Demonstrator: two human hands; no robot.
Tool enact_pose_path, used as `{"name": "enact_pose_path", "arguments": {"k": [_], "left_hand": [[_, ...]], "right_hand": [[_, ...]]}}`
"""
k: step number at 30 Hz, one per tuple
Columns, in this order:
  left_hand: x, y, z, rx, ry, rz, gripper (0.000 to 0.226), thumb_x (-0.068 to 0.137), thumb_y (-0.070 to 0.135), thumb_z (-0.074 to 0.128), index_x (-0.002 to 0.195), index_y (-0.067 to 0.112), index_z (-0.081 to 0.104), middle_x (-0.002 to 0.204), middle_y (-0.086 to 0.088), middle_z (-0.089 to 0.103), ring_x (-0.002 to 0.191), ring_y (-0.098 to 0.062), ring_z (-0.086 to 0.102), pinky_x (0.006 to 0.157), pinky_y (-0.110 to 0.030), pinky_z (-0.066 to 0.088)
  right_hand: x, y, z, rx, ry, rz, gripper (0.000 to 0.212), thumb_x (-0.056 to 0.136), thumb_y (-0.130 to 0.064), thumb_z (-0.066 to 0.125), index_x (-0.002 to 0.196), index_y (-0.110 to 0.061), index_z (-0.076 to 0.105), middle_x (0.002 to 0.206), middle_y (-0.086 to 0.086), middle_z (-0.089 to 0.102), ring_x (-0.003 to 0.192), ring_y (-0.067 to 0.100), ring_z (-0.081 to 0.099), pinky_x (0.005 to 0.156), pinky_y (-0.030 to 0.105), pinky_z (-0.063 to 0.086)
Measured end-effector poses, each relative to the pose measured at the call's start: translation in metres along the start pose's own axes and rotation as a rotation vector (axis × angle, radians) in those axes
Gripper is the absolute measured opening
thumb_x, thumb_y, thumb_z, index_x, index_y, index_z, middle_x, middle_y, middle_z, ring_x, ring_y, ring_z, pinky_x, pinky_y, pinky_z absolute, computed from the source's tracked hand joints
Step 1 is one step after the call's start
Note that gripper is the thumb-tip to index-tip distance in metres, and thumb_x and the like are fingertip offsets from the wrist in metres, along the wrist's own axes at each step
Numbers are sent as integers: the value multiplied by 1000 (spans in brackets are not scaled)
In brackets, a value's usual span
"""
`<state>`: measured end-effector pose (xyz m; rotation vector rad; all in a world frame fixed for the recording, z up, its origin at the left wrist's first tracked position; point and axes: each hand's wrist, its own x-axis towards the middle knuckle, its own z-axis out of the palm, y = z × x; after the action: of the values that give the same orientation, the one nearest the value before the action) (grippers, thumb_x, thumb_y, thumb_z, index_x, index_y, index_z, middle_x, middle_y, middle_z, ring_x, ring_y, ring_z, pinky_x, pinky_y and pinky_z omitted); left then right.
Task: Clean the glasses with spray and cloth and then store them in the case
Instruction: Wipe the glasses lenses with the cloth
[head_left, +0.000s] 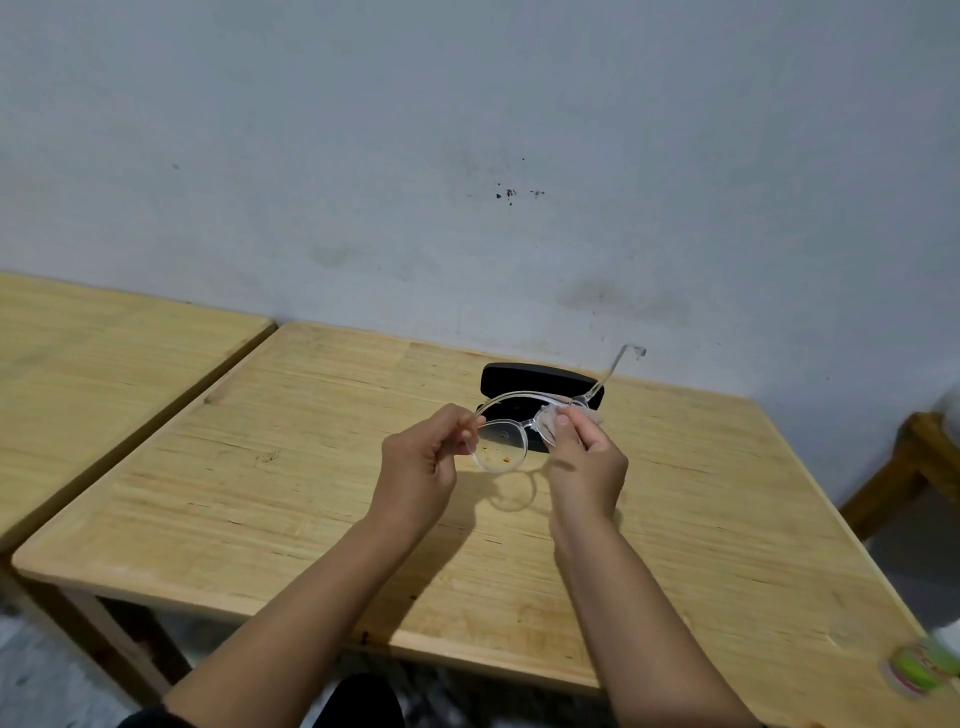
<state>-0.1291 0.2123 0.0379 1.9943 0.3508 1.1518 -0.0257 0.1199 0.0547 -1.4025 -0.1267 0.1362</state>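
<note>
Clear-framed glasses (501, 441) are held up above the wooden table (311, 467), in front of a black case (540, 382) that lies shut near the wall. My left hand (423, 457) pinches the frame's left end. My right hand (584, 462) pinches a small pale cloth (550, 421) against the right lens. One clear temple arm (615, 366) sticks up to the right. The left lens shows a small orange speck.
A second wooden table (93, 374) stands to the left with a narrow gap between. A blurred green and white object (919, 667) sits at the table's near right corner. A wooden stool or chair (914, 467) is at the right edge.
</note>
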Motion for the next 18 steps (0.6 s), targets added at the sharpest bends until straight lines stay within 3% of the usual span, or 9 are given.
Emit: {"name": "enact_pose_path", "arguments": {"k": [3, 7, 10, 12, 16, 18], "left_hand": [[3, -4, -2, 30, 5, 7, 42, 72, -5, 33, 82, 30, 55, 70, -6, 64, 83, -18, 67, 71, -33, 56], [4, -6, -5, 54, 6, 9, 39, 74, -3, 34, 82, 29, 55, 70, -1, 65, 83, -17, 68, 70, -37, 58], [5, -8, -8, 68, 1, -3, 37, 76, -3, 38, 83, 28, 57, 69, 17, 62, 79, -13, 68, 70, -36, 57], [8, -11, -11, 92, 1, -17, 45, 76, -12, 41, 85, 28, 59, 70, 22, 62, 76, -12, 68, 70, -33, 57], [14, -13, -18, 107, 9, -21, 53, 76, -19, 42, 84, 31, 58, 75, -1, 68, 75, -14, 68, 72, -35, 58], [14, -13, -20, 118, 2, -20, 53, 76, -19, 42, 84, 31, 57, 77, -5, 70, 75, -14, 69, 72, -37, 58]], "right_hand": [[9, -1, -6, -78, -204, 13, 26, 90, -7, 56, 81, -28, 70, 94, -6, 71, 93, 14, 66, 84, 25, 52], [19, -16, -18, -157, -444, 79, 26, 92, 0, 51, 83, -17, 69, 93, 3, 70, 84, 12, 68, 80, 19, 55], [27, -24, -24, -267, -558, 105, 29, 92, 1, 49, 81, -14, 70, 85, 9, 71, 79, 18, 69, 84, 27, 54], [29, -29, -29, -311, -632, 103, 26, 91, 4, 48, 83, -10, 70, 79, 11, 70, 70, 14, 68, 76, 22, 55], [35, -36, -38, -489, -793, 21, 29, 89, 7, 49, 80, -10, 71, 71, 7, 70, 65, 14, 66, 69, 21, 56], [35, -35, -40, -487, -782, 23, 32, 89, 7, 48, 77, -11, 71, 71, 6, 69, 64, 11, 65, 66, 18, 55]]}}
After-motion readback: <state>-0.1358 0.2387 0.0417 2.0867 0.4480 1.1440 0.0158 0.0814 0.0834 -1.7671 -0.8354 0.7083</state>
